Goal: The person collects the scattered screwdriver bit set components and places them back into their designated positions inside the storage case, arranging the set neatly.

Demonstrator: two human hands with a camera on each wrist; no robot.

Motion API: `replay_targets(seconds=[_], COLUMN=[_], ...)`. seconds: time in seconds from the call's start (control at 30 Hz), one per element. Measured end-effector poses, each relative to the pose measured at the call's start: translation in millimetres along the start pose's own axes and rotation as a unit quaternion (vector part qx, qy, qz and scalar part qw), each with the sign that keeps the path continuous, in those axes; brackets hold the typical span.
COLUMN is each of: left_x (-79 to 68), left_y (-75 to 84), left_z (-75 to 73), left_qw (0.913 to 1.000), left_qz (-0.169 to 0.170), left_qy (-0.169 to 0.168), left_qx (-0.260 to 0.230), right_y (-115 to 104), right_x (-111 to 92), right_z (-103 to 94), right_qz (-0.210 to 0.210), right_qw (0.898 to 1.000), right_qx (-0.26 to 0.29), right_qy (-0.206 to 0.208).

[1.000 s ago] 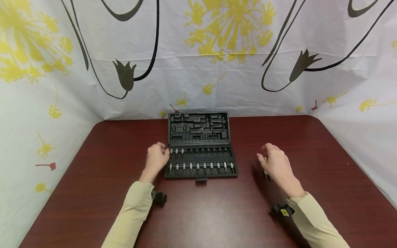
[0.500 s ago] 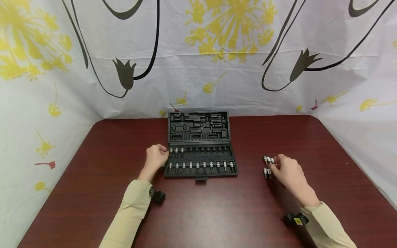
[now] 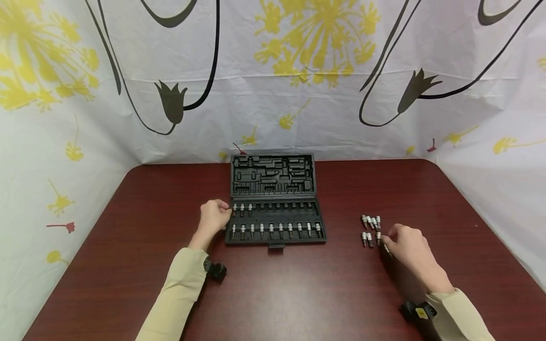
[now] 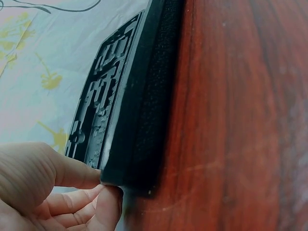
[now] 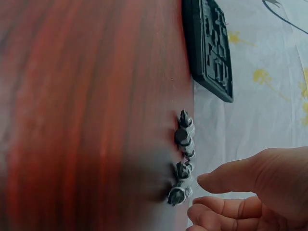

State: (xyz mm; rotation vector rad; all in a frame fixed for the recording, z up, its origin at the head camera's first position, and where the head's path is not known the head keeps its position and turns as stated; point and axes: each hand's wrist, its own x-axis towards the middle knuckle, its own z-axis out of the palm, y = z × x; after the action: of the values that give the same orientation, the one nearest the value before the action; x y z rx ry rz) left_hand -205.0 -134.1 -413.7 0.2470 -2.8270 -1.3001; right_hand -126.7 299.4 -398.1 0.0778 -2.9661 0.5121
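A black socket-set case point(image 3: 279, 217) lies unfolded on the table, with bit sockets point(image 3: 271, 230) filling its front row and three more at the left of its back row. My left hand point(image 3: 212, 219) is at the case's left side; in the left wrist view its thumb and forefinger point(image 4: 108, 204) pinch the case's corner. To the right, several loose bit sockets point(image 3: 369, 238) lie in two short rows. My right hand point(image 3: 410, 252) is beside the nearer row, one socket partly hidden by its fingertips. In the right wrist view a gap shows between thumb point(image 5: 226, 177) and fingers.
The lid point(image 3: 273, 175) leans back behind the tray, its moulded inside facing me. A patterned white cloth point(image 3: 273, 109) hangs at the table's back edge and sides. Dark reddish table surface point(image 3: 298, 293) extends in front of the case.
My right hand has moved right and towards me over the loose bit sockets, uncovering both rows. The left hand stays at the case's left side, nearly still.
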Motion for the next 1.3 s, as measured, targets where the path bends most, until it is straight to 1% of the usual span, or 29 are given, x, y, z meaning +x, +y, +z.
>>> replay_targets(seconds=[0.17,0.27,0.5,0.7,0.8,1.0,1.17,1.3], left_x=[0.5,1.0,1.3,0.8,0.1,-0.2,0.8,1.0], left_y=[-1.0,-1.5,-2.4,-3.1,-2.8,-2.7,-1.6,-1.1], left_z=[-0.3,-0.8,-1.4,-1.6,-1.7,-1.1,-0.4,-0.4], left_qw=[1.0000,0.9999,0.9998,0.9998,0.9998,0.9997,0.9996,0.9996], left_qz=[-0.003,-0.006,-0.013,-0.011,-0.012,-0.018,-0.020,-0.017], left_qy=[-0.003,-0.006,-0.009,-0.008,-0.008,-0.011,-0.016,-0.017], left_qx=[-0.003,-0.006,-0.015,-0.015,-0.015,-0.015,-0.014,-0.014], right_y=[3,5,8,9,10,14,13,8], right_x=[-4,-5,-5,-4,-3,-1,2,8], right_z=[1.6,1.7,0.0,-2.8,-4.1,-4.9,-5.2,-7.7], right_qz=[-0.005,-0.004,0.003,0.014,0.023,0.046,0.065,0.064], right_qw=[1.000,1.000,0.999,0.996,0.994,0.988,0.982,0.981], right_qx=[-0.001,-0.003,-0.002,-0.003,0.011,0.070,0.112,0.128], right_qy=[0.006,0.001,-0.054,-0.086,-0.105,-0.133,-0.135,-0.131])
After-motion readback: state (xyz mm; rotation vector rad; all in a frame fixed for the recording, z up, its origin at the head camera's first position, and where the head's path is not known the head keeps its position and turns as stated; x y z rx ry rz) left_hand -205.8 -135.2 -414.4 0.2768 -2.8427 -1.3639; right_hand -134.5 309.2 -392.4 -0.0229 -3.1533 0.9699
